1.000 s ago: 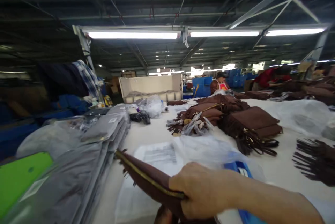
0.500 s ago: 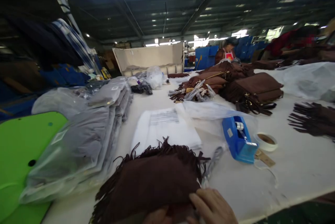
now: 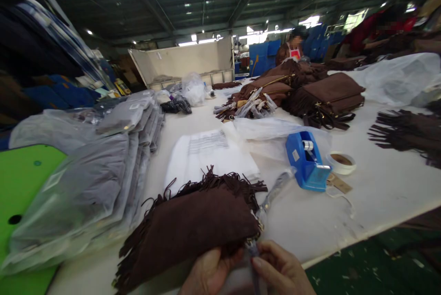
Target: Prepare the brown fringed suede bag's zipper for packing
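A dark brown fringed bag [image 3: 200,221] lies at the table's front edge, its fringe pointing away and to the left. My left hand [image 3: 208,269] grips the bag's near edge, thumb on top. Just right of it, my right hand [image 3: 280,267] pinches a strap wrapped in clear plastic [image 3: 254,258], close to the gold-coloured hardware [image 3: 259,228] on the bag's right corner. Another plastic-wrapped strip [image 3: 275,189] runs from that corner toward the tape dispenser. Behind the bag is a stack of white plastic bags [image 3: 210,152] with printed text.
Grey items in clear bags [image 3: 89,189] are stacked at left, beside a green board [image 3: 24,184]. A blue tape dispenser [image 3: 306,161], a tape roll [image 3: 342,162] and a tag [image 3: 339,183] lie right. More brown bags [image 3: 327,97] are piled behind. A co-worker [image 3: 292,49] stands beyond.
The view has tilted down and shifted right. My hands have come further into view; the bag's right corner hardware and the wrapped strap in my right hand now show.
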`<state>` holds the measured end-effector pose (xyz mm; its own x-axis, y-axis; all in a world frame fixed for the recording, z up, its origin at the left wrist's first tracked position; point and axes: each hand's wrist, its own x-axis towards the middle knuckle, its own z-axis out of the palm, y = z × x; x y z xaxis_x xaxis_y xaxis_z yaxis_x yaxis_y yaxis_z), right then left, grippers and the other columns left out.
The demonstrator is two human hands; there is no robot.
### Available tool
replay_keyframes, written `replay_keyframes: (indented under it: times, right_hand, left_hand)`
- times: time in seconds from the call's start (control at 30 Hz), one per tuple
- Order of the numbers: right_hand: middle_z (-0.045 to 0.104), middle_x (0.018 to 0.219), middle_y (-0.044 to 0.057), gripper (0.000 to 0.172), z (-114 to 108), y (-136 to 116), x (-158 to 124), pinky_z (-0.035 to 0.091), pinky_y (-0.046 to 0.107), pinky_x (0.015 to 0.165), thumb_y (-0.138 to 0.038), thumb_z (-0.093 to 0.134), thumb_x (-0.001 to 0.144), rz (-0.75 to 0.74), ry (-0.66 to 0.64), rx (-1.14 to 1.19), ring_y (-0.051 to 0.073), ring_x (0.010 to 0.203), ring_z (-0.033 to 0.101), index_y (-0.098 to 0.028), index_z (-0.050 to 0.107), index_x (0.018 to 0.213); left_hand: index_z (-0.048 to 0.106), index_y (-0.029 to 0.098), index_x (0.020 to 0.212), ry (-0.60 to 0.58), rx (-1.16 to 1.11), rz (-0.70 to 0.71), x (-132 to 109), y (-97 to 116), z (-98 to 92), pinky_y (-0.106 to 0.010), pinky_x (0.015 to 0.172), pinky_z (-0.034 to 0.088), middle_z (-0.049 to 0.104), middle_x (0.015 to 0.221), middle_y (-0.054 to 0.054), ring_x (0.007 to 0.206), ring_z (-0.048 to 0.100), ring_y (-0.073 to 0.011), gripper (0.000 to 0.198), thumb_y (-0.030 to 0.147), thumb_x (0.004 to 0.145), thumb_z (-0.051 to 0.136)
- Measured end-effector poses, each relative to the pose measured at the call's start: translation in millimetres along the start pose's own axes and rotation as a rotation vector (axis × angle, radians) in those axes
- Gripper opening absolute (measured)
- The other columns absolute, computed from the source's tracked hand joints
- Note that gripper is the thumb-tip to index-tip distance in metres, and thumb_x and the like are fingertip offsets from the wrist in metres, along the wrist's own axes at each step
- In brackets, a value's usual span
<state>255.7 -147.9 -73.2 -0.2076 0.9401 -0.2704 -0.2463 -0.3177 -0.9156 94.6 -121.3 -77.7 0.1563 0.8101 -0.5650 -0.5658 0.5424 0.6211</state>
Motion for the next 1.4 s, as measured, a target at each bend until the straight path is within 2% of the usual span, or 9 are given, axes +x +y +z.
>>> replay_keyframes:
  times: [0.13,0.23,0.3,0.5,0.63,0.8,1.03,1.17,1.4]
  right_hand:
    - [0.065,0.068,-0.002,0.033,-0.3,-3.0,-4.0,0.042,0.025,0.061,-0.049,0.070,0.064,0.053,-0.014,0.108,0.014,0.064,0.058,-0.022,0.065,0.083]
    - [0.066,0.072,-0.001,0.030,0.8,-7.7,-6.0,0.045,0.027,0.066,-0.048,0.069,0.065,0.022,0.043,0.060,0.017,0.071,0.060,-0.023,0.066,0.081]
    - [0.067,0.072,0.000,0.029,1.6,-8.7,-5.7,0.045,0.026,0.066,-0.048,0.069,0.065,0.000,0.089,-0.004,0.017,0.073,0.060,-0.022,0.067,0.076]
    - [0.060,0.056,-0.004,0.035,-2.7,-2.7,1.9,0.038,0.020,0.046,-0.053,0.071,0.058,0.111,0.142,-0.113,0.011,0.052,0.051,-0.020,0.065,0.068]
    - [0.053,0.051,-0.004,0.039,-10.1,2.0,10.2,0.036,0.021,0.044,-0.058,0.067,0.061,0.127,0.092,-0.194,0.009,0.047,0.044,-0.019,0.062,0.062]
    - [0.053,0.055,-0.003,0.036,-16.2,4.7,16.6,0.038,0.022,0.054,-0.053,0.067,0.062,0.069,0.110,-0.225,0.010,0.055,0.045,-0.017,0.064,0.061]
    - [0.044,0.049,-0.006,0.040,-10.0,-8.7,9.4,0.032,0.020,0.046,-0.056,0.066,0.061,0.195,0.139,-0.142,0.008,0.047,0.038,-0.017,0.056,0.060]
    - [0.044,0.050,-0.006,0.036,-6.2,-9.9,5.4,0.031,0.021,0.047,-0.052,0.060,0.066,0.135,0.162,-0.250,0.008,0.048,0.039,-0.017,0.054,0.060]
    - [0.057,0.055,-0.001,0.024,-12.6,11.0,2.5,0.033,0.023,0.048,-0.039,0.049,0.075,-0.176,0.287,-0.814,0.013,0.054,0.051,-0.021,0.053,0.060]
  left_hand:
    - [0.069,0.008,0.088,-0.101,0.056,-0.174,-14.1,-6.5,15.7,-0.021,0.062,0.047,0.069,0.082,-0.009,0.070,0.061,-0.0141,0.022,0.019,0.069,0.068]
    - [0.068,0.009,0.097,-0.250,0.083,-0.141,-23.9,-8.8,17.7,-0.028,0.070,0.050,0.068,0.095,-0.013,0.084,0.063,-0.0211,0.035,0.029,0.069,0.071]
    - [0.068,0.012,0.098,-0.269,0.074,-0.095,-25.8,-11.6,17.9,-0.031,0.072,0.050,0.067,0.098,-0.013,0.089,0.063,-0.0252,0.040,0.030,0.064,0.075]
    - [0.069,0.010,0.093,-0.192,0.098,-0.097,-18.4,-22.0,20.1,-0.040,0.082,0.048,0.069,0.090,-0.014,0.087,0.064,-0.0288,0.047,0.033,0.054,0.082]
    - [0.069,0.010,0.090,-0.158,0.094,-0.122,-16.2,-25.1,20.6,-0.042,0.082,0.047,0.069,0.088,-0.014,0.085,0.065,-0.0298,0.047,0.035,0.052,0.083]
    - [0.068,0.009,0.092,-0.083,0.082,-0.128,-18.1,-32.0,21.9,-0.035,0.072,0.047,0.070,0.080,-0.013,0.079,0.066,-0.0282,0.055,0.040,0.049,0.083]
    - [0.068,0.007,0.088,-0.033,0.097,-0.132,-19.3,-39.2,33.7,-0.025,0.056,0.041,0.068,0.070,-0.011,0.063,0.063,-0.0208,0.063,0.052,0.046,0.082]
    - [0.069,0.005,0.080,0.010,0.055,-0.138,-14.6,-45.2,33.2,-0.025,0.055,0.041,0.065,0.059,-0.010,0.057,0.061,-0.0189,0.060,0.047,0.041,0.083]
    - [0.067,0.006,0.076,0.195,0.027,-0.019,-9.3,-64.4,28.9,-0.026,0.057,0.045,0.066,0.060,-0.010,0.055,0.060,-0.0178,0.058,0.048,0.038,0.083]
